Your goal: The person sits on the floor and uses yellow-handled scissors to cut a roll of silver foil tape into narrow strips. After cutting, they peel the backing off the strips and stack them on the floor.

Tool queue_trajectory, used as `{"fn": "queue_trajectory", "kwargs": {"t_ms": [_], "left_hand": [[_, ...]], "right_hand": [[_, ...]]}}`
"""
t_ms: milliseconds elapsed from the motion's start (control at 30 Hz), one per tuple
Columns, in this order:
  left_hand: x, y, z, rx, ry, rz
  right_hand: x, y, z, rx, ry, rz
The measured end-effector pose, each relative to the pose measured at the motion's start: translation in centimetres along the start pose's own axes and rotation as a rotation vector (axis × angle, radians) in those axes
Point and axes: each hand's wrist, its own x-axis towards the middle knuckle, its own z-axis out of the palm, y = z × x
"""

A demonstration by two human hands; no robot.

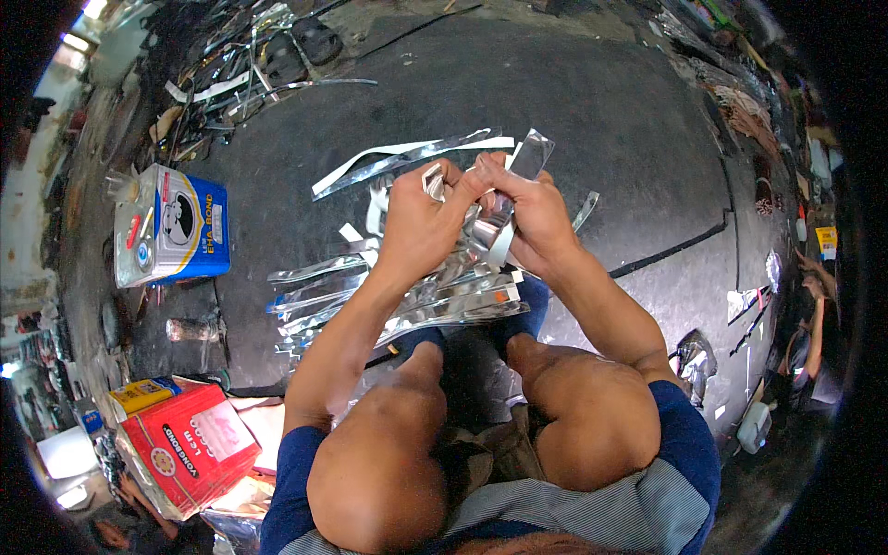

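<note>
My left hand (421, 222) and my right hand (529, 215) meet in front of me above the dark floor (601, 120). Both grip a shiny folded metal strip (499, 208); its upper end sticks up past my right fingers and its lower part curls between my palms. Below my hands lies a pile of several silvery metal strips (370, 296), spread across the floor in front of my knees. One long strip (407, 153) lies beyond my hands.
A blue and silver rectangular tin can (171, 227) lies at the left. A red tin (190, 449) and a small yellow can (139, 396) sit at lower left. Scrap metal strips (240, 65) pile up at upper left. A white bottle (754, 427) stands at lower right, with another person (814, 342) at the right edge.
</note>
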Motion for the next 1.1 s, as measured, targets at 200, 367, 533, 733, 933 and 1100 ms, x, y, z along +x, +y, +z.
{"fn": "queue_trajectory", "kwargs": {"t_ms": [200,367,533,733,933,1100], "left_hand": [[0.6,0.0,-2.3,-0.141,0.006,-0.108],[1.1,-4.7,-15.8,-0.733,0.343,-0.212],[-0.6,-8.7,-27.2,-0.726,0.544,-0.196],[-3.0,-13.6,-34.4,-0.371,0.795,-0.035],[1.7,-3.9,-19.5,-0.173,0.718,-0.126],[3.8,5.3,-6.4,-0.386,0.385,0.081]], "right_hand": [[1.5,-2.5,-2.2,0.037,0.132,-0.083],[6.1,-6.9,-15.4,0.202,0.293,-0.183],[11.3,-12.2,-37.6,0.412,0.800,-0.388],[6.8,-19.4,-47.8,-0.428,1.139,-0.523],[6.7,-17.0,-20.9,-0.731,0.523,-0.649],[4.6,-4.6,7.0,-1.166,0.307,-1.199]]}}
